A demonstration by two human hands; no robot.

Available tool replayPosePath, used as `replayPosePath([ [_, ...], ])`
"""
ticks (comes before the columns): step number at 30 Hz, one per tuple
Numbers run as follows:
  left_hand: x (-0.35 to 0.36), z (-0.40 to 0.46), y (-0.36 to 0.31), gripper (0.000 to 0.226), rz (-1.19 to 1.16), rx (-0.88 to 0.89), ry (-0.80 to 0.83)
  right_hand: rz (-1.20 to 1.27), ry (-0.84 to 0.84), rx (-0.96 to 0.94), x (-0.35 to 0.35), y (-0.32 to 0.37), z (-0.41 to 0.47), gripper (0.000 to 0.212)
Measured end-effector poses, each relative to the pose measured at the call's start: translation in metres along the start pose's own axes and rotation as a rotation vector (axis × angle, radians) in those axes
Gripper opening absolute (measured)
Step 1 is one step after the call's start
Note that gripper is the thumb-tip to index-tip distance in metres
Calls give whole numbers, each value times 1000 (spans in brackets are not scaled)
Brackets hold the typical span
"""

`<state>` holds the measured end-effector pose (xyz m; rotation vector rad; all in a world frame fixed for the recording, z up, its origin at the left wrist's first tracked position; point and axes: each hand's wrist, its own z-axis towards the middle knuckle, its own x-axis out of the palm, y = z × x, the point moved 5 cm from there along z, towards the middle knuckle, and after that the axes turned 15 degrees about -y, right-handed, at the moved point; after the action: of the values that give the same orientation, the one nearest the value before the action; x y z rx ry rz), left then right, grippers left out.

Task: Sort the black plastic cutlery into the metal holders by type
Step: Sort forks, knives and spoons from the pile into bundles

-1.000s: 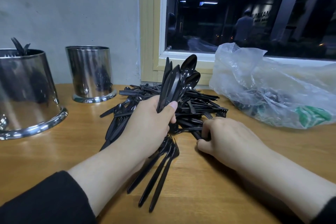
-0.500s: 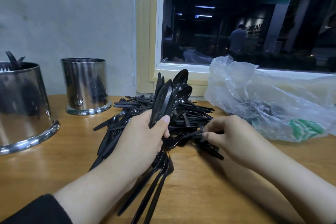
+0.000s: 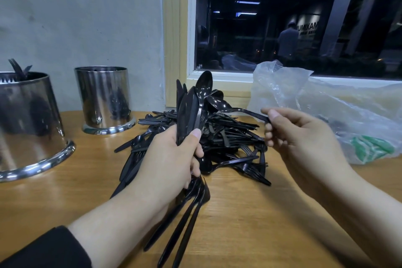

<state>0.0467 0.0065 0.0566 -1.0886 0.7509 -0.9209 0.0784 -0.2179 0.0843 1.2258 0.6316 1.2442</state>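
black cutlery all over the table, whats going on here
A person is sorting it. The left hand grips a bunch of spoons, bowls up. The right hand pinches a single spoon by its handle, lifted above the loose pile on the wooden table. Two metal holders stand at the left; the nearer one already has a few pieces in it. A plastic bag lies on the right.

The cutlery pile (image 3: 219, 135) between the hands is glossy black, as is the bunch (image 3: 191, 106) in the left hand (image 3: 171, 159). The tabletop (image 3: 250, 224) is honey-brown wood grain. Left of the hands, two holders (image 3: 104, 98) (image 3: 28, 124) are mirror silver. Beyond the right hand (image 3: 304, 143), the bag (image 3: 337, 111) is clear with green print. The sleeve (image 3: 47, 248) is black.
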Motion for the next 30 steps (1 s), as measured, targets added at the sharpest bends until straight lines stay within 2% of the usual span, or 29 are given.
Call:
replayPosePath([
  [5,3,-3,-1,35,-66,-11,17,-159,147,-17,18,-8,-20,10],
  [10,5,-6,-3,35,-79,1,51,-357,327,-47,28,-8,-36,16],
  [14,6,-9,-3,37,-75,5,64,-488,293,-184,25,-1,-36,17],
  [17,7,-9,-1,38,-77,4,48,-421,316,-111,27,-5,-38,18],
  [21,7,-10,-2,35,-21,27,15,-441,366,-117,33,-12,-42,21],
  [26,13,-17,-5,28,39,53,120,-450,389,-111,37,-13,-48,32],
  [30,15,-17,-8,25,47,60,162,-472,345,-167,34,-12,-44,29],
])
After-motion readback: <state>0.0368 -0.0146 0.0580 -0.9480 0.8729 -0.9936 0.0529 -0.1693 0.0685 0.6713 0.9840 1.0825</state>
